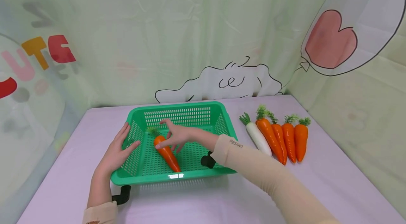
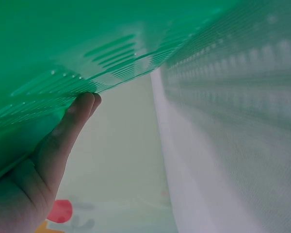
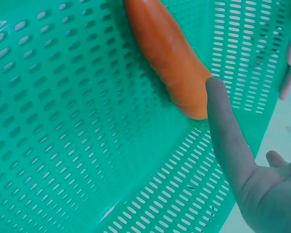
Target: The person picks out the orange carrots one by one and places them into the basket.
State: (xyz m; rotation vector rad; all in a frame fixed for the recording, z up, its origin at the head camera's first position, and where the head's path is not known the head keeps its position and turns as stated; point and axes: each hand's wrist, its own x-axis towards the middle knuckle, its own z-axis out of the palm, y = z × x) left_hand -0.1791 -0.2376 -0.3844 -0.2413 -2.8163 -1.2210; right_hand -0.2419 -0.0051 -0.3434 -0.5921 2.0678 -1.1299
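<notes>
A green plastic basket [image 1: 187, 174] with slotted walls stands on the table. In it lies one orange carrot [image 1: 168, 157] with a green leafy top, its tip toward the front wall. Above the carrot is my right hand [image 1: 179, 134], fingers spread; the thumb [image 3: 216, 92] touches the carrot near its thick end in the right wrist view. My left hand [image 1: 112, 155] rests against the basket's left side, fingers fairly straight along the wall and thumb over the rim. The left wrist view shows its fingers [image 2: 70, 126] against the outer wall.
Right of the basket, a white radish [image 1: 258, 137] and several more carrots [image 1: 300, 143] lie in a row on the pale table [image 1: 323, 185]. A patterned curtain [image 1: 142, 40] hangs behind. Black wrist mounts [image 1: 123, 195] sit below the hands.
</notes>
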